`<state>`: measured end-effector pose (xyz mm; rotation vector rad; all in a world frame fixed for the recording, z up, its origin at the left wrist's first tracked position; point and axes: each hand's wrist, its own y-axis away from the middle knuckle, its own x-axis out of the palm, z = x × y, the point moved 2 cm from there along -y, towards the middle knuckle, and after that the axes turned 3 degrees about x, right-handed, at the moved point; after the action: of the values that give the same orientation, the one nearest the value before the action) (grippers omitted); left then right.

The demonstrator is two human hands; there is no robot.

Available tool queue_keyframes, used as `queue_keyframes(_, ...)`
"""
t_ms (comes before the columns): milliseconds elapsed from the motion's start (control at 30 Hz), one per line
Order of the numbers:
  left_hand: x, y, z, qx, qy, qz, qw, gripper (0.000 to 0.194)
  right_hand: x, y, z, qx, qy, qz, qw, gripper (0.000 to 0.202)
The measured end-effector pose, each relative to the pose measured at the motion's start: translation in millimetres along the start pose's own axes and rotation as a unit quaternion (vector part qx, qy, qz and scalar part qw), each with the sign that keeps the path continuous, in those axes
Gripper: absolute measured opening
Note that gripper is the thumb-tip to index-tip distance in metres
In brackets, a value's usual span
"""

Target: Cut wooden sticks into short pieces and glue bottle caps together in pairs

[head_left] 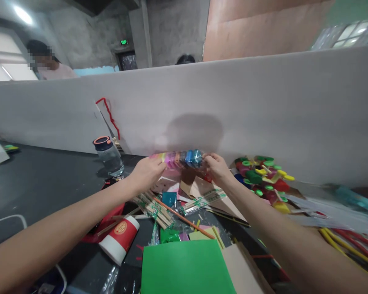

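A clear-wrapped row of coloured rolls point(179, 159), pink and yellow at one end and blue at the other, is held up level over the cluttered table. My left hand point(150, 171) pinches its pink and yellow end. The fingers of my right hand point(217, 166) are closed on the wrapper just past the blue end. Beneath the hands lie wrapped chopsticks point(159, 210), a second wrapped bundle of sticks point(202, 201), pieces of brown card point(202, 186) and a small blue-green packet point(169, 199). What exactly the rolls are made of, I cannot tell.
Nearest me is a green sheet point(187, 267). A red and white paper cup point(121, 240) lies on its side, with a water bottle point(109, 156) behind. Colourful plastic pieces point(265, 177) are heaped right. A grey partition point(263, 110) runs behind; a person point(57, 67) is beyond it.
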<state>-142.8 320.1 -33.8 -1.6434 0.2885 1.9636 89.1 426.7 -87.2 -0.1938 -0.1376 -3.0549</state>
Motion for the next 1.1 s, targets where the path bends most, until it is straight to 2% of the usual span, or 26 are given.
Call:
queue_keyframes(67, -4.8, 6.2, -10.5, 0.013, 0.009, 0.003, 1.0, 0.028, 0.2, -1.9, -2.8, 0.008, 0.002, 0.007, 1.0, 0.023)
queue_keyframes(167, -2.1, 21.5, -43.2, 0.094, 0.049, 0.052, 0.993, 0.018, -0.9, -5.7, -7.7, 0.026, 0.013, 0.022, 0.999, 0.025)
queue_keyframes(233, -0.3, 30.8, -61.4, 0.15, 0.087, 0.079, 0.982, 0.026, -4.2, -8.5, -10.9, 0.038, 0.026, 0.029, 0.998, 0.026)
queue_keyframes(300, -1.6, 33.8, -65.0, 0.15, 0.107, 0.073, 0.98, 0.031, -9.4, -10.6, -13.8, 0.047, 0.044, 0.034, 0.997, 0.027)
queue_keyframes(367, -3.8, 29.3, -53.0, 0.11, 0.109, 0.048, 0.987, 0.026, -14.9, -11.2, -16.2, 0.05, 0.065, 0.04, 0.996, 0.027)
queue_keyframes(467, -1.2, 13.8, -18.3, 0.033, 0.089, 0.0, 0.995, 0.023, -18.9, -10.5, -17.5, 0.037, 0.101, 0.051, 0.993, 0.027)
queue_keyframes(567, 13.2, -3.6, 15.5, -0.019, 0.065, -0.026, 0.997, 0.039, -13.1, -11.6, -15.0, -0.003, 0.152, 0.058, 0.987, 0.028)
queue_keyframes(667, 35.2, -18.1, 36.4, -0.044, 0.042, -0.025, 0.998, 0.04, 0.4, -15.3, -10.4, -0.057, 0.229, 0.05, 0.97, 0.028)
queue_keyframes(767, 55.9, -27.8, 47.1, -0.07, 0.025, -0.02, 0.997, 0.035, 12.9, -17.9, -6.8, -0.103, 0.324, 0.028, 0.94, 0.028)
queue_keyframes(867, 68.6, -30.3, 53.3, -0.09, 0.023, -0.021, 0.995, 0.035, 14.8, -15.6, -2.9, -0.134, 0.407, -0.007, 0.904, 0.029)
queue_keyframes(967, 70.8, -25.8, 57.9, -0.103, 0.035, -0.04, 0.993, 0.037, 2.0, -8.4, 7.1, -0.163, 0.462, -0.042, 0.871, 0.031)
queue_keyframes(1100, 61.9, -18.5, 62.0, -0.12, 0.063, -0.086, 0.987, 0.038, -30.9, 11.4, 31.7, -0.187, 0.506, -0.062, 0.839, 0.024)
